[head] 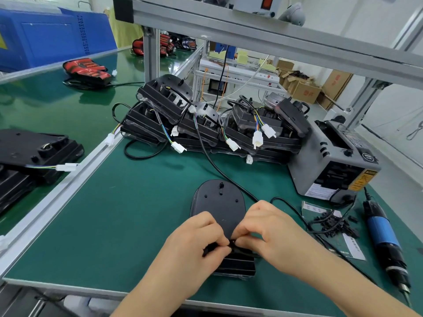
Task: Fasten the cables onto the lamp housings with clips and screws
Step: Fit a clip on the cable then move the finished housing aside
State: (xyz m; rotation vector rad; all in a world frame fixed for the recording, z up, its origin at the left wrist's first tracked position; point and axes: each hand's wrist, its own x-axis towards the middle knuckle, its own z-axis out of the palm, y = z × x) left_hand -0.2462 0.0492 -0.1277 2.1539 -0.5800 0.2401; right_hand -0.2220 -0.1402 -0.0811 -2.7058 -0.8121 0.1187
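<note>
Left hand (198, 235) and right hand (269, 227), both in pinch-grip on small black piece (232, 244) over lamp housing (220, 202)

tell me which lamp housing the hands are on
The lone black housing lying flat at the front, left hand and right hand pinching at its near end. The rest sit in a pile behind, untouched.

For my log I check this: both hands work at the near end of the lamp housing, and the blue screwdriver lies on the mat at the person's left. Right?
Not quite: the head view shows the blue screwdriver lying at the person's right, not left. The rest holds.
</note>
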